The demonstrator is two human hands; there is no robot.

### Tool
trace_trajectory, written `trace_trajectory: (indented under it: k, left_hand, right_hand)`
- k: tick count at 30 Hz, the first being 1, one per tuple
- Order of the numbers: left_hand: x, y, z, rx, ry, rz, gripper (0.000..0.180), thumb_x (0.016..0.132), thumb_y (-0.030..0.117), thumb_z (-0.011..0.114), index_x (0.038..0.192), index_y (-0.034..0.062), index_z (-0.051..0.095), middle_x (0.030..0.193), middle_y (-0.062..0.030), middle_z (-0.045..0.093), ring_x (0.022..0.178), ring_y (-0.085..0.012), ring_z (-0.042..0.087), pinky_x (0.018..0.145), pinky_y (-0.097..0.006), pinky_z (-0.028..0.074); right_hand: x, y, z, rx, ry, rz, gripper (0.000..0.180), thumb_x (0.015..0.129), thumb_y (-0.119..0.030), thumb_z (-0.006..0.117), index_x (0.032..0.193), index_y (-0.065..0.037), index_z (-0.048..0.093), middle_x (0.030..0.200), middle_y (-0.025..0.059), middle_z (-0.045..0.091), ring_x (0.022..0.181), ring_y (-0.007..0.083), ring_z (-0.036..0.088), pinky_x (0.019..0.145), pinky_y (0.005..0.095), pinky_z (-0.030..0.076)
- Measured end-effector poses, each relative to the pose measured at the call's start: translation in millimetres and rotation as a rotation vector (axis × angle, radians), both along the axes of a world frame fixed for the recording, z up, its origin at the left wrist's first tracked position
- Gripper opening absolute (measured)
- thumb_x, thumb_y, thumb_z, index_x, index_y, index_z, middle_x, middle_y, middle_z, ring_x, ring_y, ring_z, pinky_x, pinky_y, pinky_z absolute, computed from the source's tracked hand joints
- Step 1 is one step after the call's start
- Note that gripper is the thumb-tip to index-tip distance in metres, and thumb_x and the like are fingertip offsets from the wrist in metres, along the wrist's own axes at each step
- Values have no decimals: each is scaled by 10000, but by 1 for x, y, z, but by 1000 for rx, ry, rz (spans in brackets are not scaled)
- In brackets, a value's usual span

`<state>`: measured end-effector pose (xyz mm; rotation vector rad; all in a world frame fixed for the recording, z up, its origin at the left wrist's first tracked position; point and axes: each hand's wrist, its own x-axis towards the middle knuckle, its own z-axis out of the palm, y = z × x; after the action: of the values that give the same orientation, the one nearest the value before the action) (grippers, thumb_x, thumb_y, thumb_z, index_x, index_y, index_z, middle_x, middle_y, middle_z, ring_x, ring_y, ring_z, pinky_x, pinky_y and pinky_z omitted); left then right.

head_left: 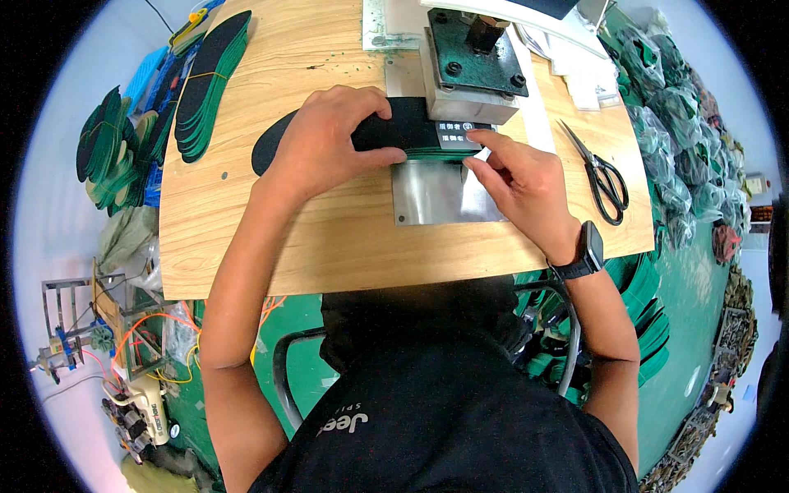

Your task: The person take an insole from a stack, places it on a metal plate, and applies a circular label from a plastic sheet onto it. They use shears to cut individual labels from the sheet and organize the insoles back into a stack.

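Observation:
A stack of black insoles with green undersides (407,119) lies across a shiny metal plate (423,201) at the middle of the table. My left hand (325,140) is closed round the stack's left part, its thumb along the near edge and fingers over the top. At the stack's right end, my right hand (530,181) has its index fingertip on a grey patch with white print (450,136). The right thumb sits at the near edge, closing on that end of the stack. Just beyond stands a press head, a metal block (468,107) under a dark bolted plate (477,62).
Black-handled scissors (606,185) lie right of my right hand. Another banded insole stack (209,90) rests at the table's far left. White sheets (575,70) are at the back right. Bagged green goods (674,123) are piled beyond the table's right edge.

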<state>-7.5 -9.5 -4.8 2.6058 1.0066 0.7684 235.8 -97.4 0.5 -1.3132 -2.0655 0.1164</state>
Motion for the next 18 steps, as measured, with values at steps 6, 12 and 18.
trace_trajectory:
  k: [6,12,18]
  left_hand:
    - [-1,2,-2,67,-38,-43,363,655,219,789,947,70,633,1118,-105,628,997,-295,586,871,-369,461]
    - [1,0,-4,24,-126,39,223,712,64,636,932,40,661,998,-115,668,810,-288,621,755,-336,498]
    - [-12,7,-1,-386,-479,186,178,727,62,564,872,-12,634,671,-75,613,597,-102,527,583,-256,445]
  right_hand:
    - [1,14,-3,105,-13,50,102,796,-110,653,885,-59,650,643,130,603,563,273,601,497,348,466]
    - [-15,-31,23,56,8,252,114,753,-33,669,865,-52,662,593,77,536,491,219,529,453,326,388]
    - [-2,-23,14,251,-46,181,133,695,11,690,807,-15,624,566,70,489,451,196,486,397,314,376]
